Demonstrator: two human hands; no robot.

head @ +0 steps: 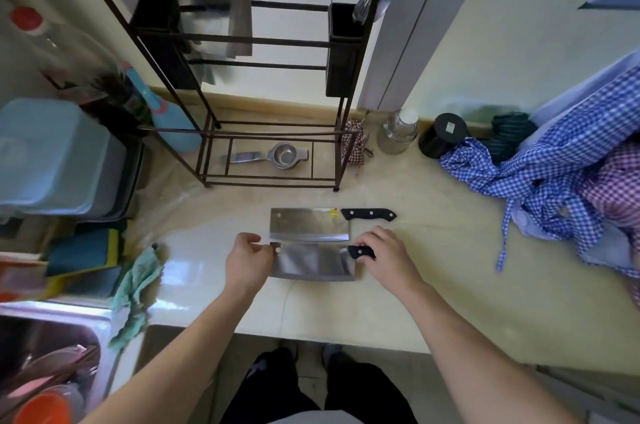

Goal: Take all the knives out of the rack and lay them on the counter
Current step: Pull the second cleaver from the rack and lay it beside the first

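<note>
Two cleavers lie side by side on the beige counter (pixel 433 267). The far cleaver (pixel 308 224) has a broad steel blade and a black riveted handle pointing right; no hand touches it. The near cleaver (pixel 311 262) lies just in front of it. My right hand (pixel 381 250) grips its black handle. My left hand (pixel 247 259) pinches the blade's far left corner. The dark metal rack (pixel 207 118) stands behind the cleavers, with black holders on both sides. No knife shows in the rack.
A metal strainer (pixel 277 156) lies inside the rack's base. A small jar (pixel 398 132) and a black canister (pixel 441 134) stand to the right, beside checked cloths (pixel 554 174). A green rag (pixel 136 288), blue tub (pixel 52 153) and sink (pixel 45 361) are on the left.
</note>
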